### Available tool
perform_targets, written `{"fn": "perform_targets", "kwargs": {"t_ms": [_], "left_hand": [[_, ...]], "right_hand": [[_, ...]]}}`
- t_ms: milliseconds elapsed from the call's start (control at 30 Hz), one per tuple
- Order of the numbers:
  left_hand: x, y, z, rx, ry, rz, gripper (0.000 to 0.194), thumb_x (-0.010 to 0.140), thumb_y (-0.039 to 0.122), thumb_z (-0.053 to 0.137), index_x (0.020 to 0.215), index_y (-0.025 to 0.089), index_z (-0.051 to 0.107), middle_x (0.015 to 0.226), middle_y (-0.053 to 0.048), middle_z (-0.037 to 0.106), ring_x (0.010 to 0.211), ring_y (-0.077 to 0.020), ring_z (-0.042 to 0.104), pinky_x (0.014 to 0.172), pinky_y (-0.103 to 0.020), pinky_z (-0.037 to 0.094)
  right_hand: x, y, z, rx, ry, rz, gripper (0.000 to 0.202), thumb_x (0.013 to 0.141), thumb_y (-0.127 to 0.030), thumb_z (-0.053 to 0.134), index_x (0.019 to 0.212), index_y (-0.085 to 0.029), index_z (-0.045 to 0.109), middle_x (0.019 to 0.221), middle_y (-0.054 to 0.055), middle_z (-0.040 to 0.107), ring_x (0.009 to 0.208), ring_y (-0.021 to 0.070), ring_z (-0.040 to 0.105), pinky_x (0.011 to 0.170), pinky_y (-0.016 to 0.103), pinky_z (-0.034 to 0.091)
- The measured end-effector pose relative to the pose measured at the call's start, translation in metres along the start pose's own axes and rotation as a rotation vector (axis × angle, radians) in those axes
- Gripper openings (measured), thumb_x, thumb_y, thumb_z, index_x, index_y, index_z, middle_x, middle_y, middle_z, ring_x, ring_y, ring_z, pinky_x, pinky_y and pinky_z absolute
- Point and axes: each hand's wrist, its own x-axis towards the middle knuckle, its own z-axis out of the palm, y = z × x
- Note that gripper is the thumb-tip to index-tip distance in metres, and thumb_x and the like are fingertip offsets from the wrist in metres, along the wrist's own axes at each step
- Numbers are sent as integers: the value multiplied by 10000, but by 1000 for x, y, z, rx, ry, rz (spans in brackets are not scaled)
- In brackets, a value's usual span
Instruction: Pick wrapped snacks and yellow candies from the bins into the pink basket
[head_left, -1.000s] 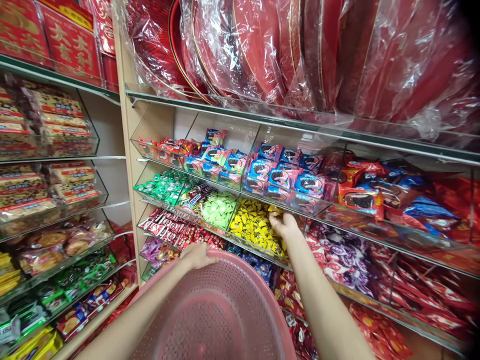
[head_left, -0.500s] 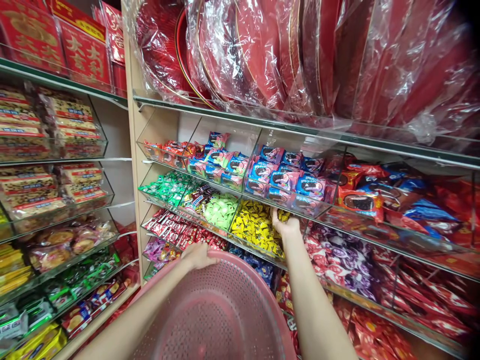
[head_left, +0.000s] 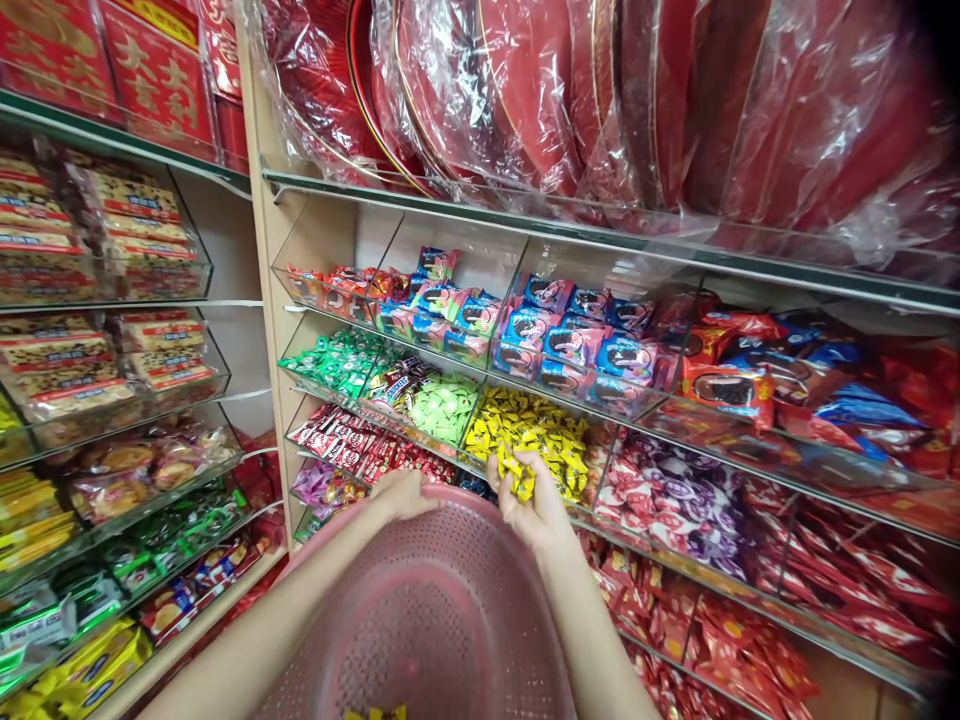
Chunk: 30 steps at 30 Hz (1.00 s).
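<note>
My left hand point(head_left: 405, 495) grips the rim of a pink perforated plastic basket point(head_left: 442, 590), its fingers wrapped over the edge. A few yellow wrapped candies point(head_left: 379, 713) lie in the basket at the bottom of the view. My right hand point(head_left: 531, 500) is curled around several yellow wrapped candies, just above the basket's far right rim. Behind it is a clear bin of the same yellow candies point(head_left: 551, 430). Light green candies point(head_left: 442, 408) lie in the bin to its left, and purple and red ones point(head_left: 671, 500) to its right.
Glass shelf edges point(head_left: 465, 205) cross above my hands. Plastic-wrapped red round trays point(head_left: 525, 90) stand on top. Blue-pink cookie packs point(head_left: 574, 340) fill the bins above the candies. Left shelves hold packaged snacks point(head_left: 142, 220) beside a wooden upright point(head_left: 262, 250).
My right hand has come out of the yellow candy bin, down and left to the basket's rim, with candies in it. Yellow wrappers now show in the basket's bottom. The view has shifted slightly.
</note>
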Motion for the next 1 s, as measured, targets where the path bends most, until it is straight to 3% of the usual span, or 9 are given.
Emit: {"fn": "perform_targets", "kwargs": {"t_ms": [167, 300, 400, 600, 800, 1000], "left_hand": [[-1, 3, -1, 6, -12, 0, 522, 668, 681, 473, 804, 206, 642, 875, -114, 691, 849, -311, 644, 673, -355, 486], [-2, 2, -2, -1, -15, 8, 507, 681, 682, 467, 794, 219, 642, 894, -93, 694, 861, -281, 643, 676, -322, 482], [-1, 0, -2, 0, -19, 1, 563, 671, 722, 449, 799, 209, 642, 901, -102, 693, 869, -280, 639, 688, -319, 481], [-1, -1, -3, 14, -38, -14, 667, 631, 785, 430, 845, 190, 643, 930, -125, 687, 875, -294, 638, 714, -332, 487], [-5, -2, -7, 13, -59, -17, 628, 659, 745, 443, 867, 188, 644, 940, -121, 689, 894, -298, 636, 741, -343, 490], [-2, -6, -6, 4, -67, -16, 644, 646, 775, 421, 803, 196, 657, 895, -104, 697, 864, -284, 645, 718, -327, 491]], "right_hand": [[-7, 36, -20, -79, -4, 166, 122, 767, -136, 464, 856, -117, 546, 664, 50, 636, 559, 110, 618, 360, 136, 474], [-9, 55, -31, -215, 36, 204, 104, 786, -214, 548, 831, -120, 545, 616, 31, 633, 512, 100, 608, 330, 112, 430], [-11, 72, -47, -381, 66, 207, 166, 719, -197, 633, 843, -145, 535, 673, 36, 654, 543, 103, 621, 379, 117, 447], [-16, 107, -84, -747, -52, 310, 306, 578, -248, 725, 820, -171, 555, 686, -1, 635, 618, 119, 614, 478, 179, 472], [-18, 133, -101, -1026, -48, 416, 281, 540, -281, 706, 781, -178, 603, 658, -39, 567, 565, 98, 539, 520, 250, 495], [-17, 153, -117, -1219, -5, 456, 280, 510, -331, 713, 716, -182, 594, 633, -22, 578, 526, 108, 536, 453, 221, 451]]}}
